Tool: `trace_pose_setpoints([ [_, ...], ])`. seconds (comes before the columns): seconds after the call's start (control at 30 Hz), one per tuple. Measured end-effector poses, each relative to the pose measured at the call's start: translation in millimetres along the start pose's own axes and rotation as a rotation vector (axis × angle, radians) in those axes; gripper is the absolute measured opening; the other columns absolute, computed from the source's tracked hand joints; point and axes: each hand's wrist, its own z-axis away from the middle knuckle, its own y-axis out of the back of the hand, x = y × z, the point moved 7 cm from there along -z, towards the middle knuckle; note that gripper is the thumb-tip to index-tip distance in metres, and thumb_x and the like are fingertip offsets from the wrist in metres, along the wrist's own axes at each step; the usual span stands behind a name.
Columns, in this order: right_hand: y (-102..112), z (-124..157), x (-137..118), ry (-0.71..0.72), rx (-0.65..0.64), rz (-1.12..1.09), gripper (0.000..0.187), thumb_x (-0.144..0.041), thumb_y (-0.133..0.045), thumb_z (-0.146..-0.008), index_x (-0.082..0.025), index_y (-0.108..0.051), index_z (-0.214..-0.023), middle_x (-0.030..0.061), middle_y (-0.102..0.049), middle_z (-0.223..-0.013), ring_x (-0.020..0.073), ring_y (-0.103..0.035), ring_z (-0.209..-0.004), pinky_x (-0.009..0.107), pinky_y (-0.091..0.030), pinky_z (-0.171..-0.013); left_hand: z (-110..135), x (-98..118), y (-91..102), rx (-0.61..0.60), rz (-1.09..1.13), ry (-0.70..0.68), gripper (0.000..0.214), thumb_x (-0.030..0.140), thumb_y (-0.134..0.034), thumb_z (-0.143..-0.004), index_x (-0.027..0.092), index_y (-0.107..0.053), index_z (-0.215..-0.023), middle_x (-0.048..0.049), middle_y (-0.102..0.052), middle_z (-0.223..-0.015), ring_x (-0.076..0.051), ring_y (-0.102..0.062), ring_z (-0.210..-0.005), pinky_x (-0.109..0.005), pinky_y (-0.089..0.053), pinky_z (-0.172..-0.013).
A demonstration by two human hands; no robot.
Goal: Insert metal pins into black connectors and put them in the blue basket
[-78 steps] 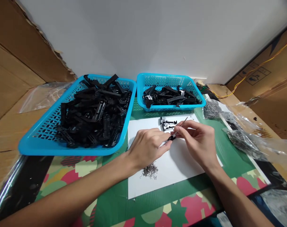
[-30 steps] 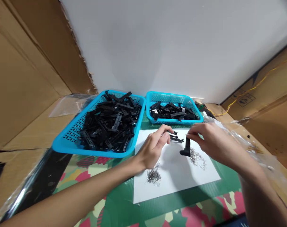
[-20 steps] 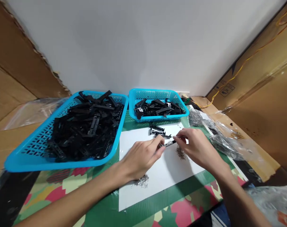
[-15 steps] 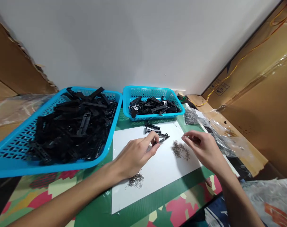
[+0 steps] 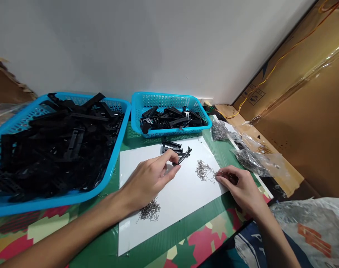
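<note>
My left hand (image 5: 151,178) pinches one end of a narrow black plastic part (image 5: 185,156) between thumb and fingers, just above a white sheet (image 5: 183,199). Beside those fingertips lie more black plastic parts (image 5: 172,144) of the same sort. At the right edge of a loose pile of small bent wire pieces (image 5: 203,170), my right hand (image 5: 239,184) is closed in a pinch; whatever sits between its fingertips is too small to name. A second wire pile (image 5: 150,211) lies on the sheet beside my left wrist.
A large blue basket (image 5: 124,134) heaped with black parts stands at the left. Behind the sheet is a smaller blue basket (image 5: 169,97) of black parts. Clear bags of small metal pieces (image 5: 250,160) lie at the right, near a cardboard box (image 5: 306,123). A wall closes off the back.
My right hand has come down toward the near side, to the edge of the right wire pile. My left hand still holds the black part, now tilted more steeply. The view has shifted right.
</note>
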Motion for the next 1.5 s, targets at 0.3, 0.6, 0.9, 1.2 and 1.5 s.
trace_pose_setpoints([
  [0.3, -7.8, 1.4, -3.0, 0.049, -0.047, 0.041, 0.022, -0.037, -0.055, -0.103, -0.022, -0.067, -0.094, 0.0074, -0.073, -0.095, 0.024, -0.067, -0.084, 0.034, -0.047, -0.074, 0.7, 4.1, 1.4, 0.007, 0.001, -0.05, 0.017, 0.039, -0.061, -0.103, 0.023, -0.058, -0.107, 0.0059, -0.055, -0.077, -0.012, -0.049, -0.061, -0.025, -0.039, -0.061],
  [0.6, -4.4, 5.6, 3.0, 0.011, -0.047, 0.014, 0.025, -0.046, -0.053, -0.104, -0.023, -0.063, -0.1, 0.0054, -0.072, -0.095, 0.0229, -0.064, -0.084, 0.033, -0.046, -0.075, 1.2, 6.7, 1.0, 0.011, 0.012, -0.087, 0.013, 0.034, -0.059, -0.104, 0.022, -0.054, -0.105, 0.0027, -0.055, -0.095, -0.012, -0.049, -0.068, -0.027, -0.038, -0.065],
  [0.9, -10.5, -1.1, 1.7, -0.004, -0.056, -0.022, 0.026, -0.045, -0.062, -0.098, -0.021, -0.069, -0.091, 0.0065, -0.073, -0.09, 0.0234, -0.066, -0.082, 0.033, -0.047, -0.074, 2.9, 2.9, -1.1, -0.013, -0.013, -0.058, 0.01, 0.034, -0.056, -0.106, 0.024, -0.054, -0.109, 0.0027, -0.055, -0.1, -0.013, -0.05, -0.068, -0.029, -0.036, -0.065],
  [1.2, -10.3, -2.0, 1.3, -0.05, -0.039, -0.008, 0.033, -0.053, -0.063, -0.097, -0.02, -0.07, -0.093, 0.0067, -0.073, -0.089, 0.0239, -0.064, -0.08, 0.031, -0.045, -0.07, 3.0, 0.5, -1.6, 0.014, 0.014, -0.029, 0.01, 0.034, -0.05, -0.11, 0.025, -0.054, -0.111, 0.0019, -0.058, -0.109, -0.012, -0.049, -0.065, -0.029, -0.034, -0.063],
  [1.5, -4.6, 0.4, 2.7, -0.016, -0.041, -0.062, 0.033, -0.052, -0.059, -0.101, -0.021, -0.063, -0.091, 0.003, -0.063, -0.084, 0.0193, -0.054, -0.077, 0.029, -0.039, -0.067, 0.9, -0.4, -0.5, 0.018, 0.089, -0.024, 0.005, 0.027, -0.052, -0.109, 0.023, -0.055, -0.108, 0.0004, -0.059, -0.107, -0.013, -0.053, -0.071, -0.029, -0.038, -0.068],
])
